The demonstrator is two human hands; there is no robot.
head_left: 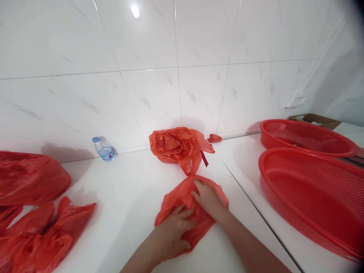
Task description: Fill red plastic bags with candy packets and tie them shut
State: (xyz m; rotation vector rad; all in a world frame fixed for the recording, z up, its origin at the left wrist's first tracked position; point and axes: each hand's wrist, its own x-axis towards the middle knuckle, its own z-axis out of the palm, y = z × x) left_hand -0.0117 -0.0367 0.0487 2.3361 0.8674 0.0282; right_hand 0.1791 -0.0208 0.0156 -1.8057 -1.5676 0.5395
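A thin red plastic bag (178,195) lies on the white table in front of me, crumpled and partly covered by both hands. My left hand (172,233) rests on its near left part with the fingers spread apart. On the upper right part of the same bag, my right hand (209,199) lies with its fingers stretched out and touching the plastic. Just beyond, against the wall, sits a bunched pile of red plastic bags (176,144), its lower end meeting the top of the bag under my hands.
Several red plastic bags (36,235) and a fuller red bag (31,178) lie at the left. A small water bottle (105,150) leans near the tiled wall. Two red plastic baskets (284,197) stand at the right, with a cardboard box (327,122) behind.
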